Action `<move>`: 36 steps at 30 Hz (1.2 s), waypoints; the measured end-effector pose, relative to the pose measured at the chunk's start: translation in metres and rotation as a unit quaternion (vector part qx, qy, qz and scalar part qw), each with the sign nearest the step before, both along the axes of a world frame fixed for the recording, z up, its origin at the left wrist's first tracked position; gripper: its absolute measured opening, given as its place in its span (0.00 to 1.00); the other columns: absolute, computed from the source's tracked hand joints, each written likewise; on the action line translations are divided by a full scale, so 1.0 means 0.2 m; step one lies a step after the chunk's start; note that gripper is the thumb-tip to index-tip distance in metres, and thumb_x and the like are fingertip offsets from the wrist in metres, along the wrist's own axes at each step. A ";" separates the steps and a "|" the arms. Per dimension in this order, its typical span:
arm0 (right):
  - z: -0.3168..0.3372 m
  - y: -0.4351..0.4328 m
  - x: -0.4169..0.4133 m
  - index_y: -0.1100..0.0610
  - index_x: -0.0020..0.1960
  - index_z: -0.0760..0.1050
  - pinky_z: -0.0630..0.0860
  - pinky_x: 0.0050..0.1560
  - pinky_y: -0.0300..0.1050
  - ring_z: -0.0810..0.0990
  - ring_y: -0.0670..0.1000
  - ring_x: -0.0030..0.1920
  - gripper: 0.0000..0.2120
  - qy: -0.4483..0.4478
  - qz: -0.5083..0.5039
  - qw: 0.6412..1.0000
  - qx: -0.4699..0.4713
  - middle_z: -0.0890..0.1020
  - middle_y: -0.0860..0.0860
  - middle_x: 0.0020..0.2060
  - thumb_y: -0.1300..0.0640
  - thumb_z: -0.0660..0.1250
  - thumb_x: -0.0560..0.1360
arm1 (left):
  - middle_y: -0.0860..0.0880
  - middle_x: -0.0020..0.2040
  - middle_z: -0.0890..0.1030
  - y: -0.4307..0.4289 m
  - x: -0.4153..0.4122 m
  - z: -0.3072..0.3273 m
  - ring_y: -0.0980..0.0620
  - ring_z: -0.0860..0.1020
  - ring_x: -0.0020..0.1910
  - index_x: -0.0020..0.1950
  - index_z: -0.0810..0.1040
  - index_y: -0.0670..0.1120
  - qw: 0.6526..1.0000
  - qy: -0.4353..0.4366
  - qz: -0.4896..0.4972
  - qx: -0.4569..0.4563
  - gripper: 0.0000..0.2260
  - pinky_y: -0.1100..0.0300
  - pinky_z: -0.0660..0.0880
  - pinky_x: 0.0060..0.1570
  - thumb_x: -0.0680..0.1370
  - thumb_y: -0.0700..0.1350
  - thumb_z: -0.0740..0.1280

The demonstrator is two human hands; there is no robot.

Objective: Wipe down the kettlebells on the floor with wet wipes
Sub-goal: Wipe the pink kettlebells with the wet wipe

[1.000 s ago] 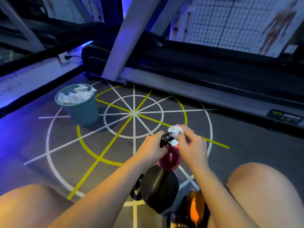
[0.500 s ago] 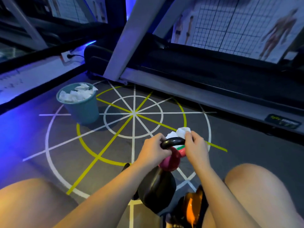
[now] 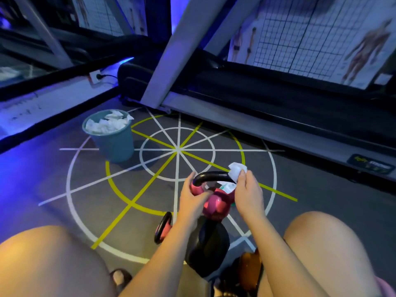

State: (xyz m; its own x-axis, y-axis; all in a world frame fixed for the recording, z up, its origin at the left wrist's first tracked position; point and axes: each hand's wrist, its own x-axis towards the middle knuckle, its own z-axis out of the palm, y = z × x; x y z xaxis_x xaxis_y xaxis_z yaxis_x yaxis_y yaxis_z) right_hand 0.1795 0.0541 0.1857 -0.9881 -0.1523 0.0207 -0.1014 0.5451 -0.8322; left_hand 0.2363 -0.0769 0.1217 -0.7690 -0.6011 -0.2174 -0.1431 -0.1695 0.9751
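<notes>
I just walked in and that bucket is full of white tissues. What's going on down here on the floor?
A person down on the gym floor is cleaning kettlebells. The left hand holds the pink kettlebell, the right hand pinches a wet wipe against the end of its black handle. A black kettlebell and an orange kettlebell sit nearer, between the knees. The teal bin on the left is heaped with crumpled wipes.

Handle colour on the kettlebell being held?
Black; the handle arches over the pink kettlebell body, the wet wipe at its right end. Head view shows it.
</notes>
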 end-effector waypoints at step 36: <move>-0.03 0.04 0.00 0.47 0.60 0.81 0.62 0.68 0.48 0.70 0.50 0.62 0.13 0.218 0.130 0.930 0.265 0.81 0.44 0.58 0.54 0.62 0.80 | 0.53 0.41 0.82 0.24 -0.10 -0.03 0.58 0.80 0.42 0.44 0.79 0.53 0.987 -0.068 -0.132 -0.055 0.07 0.75 0.71 0.35 0.73 0.44 0.75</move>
State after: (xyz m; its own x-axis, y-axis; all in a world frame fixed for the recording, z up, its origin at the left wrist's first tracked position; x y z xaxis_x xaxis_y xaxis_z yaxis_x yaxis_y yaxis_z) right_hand 0.1803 0.0627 0.1803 -0.8315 -0.4884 0.2646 -0.5525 0.7766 -0.3028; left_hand 0.2156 -0.0285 0.1148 -0.8702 -0.4103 -0.2727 -0.2980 -0.0024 0.9546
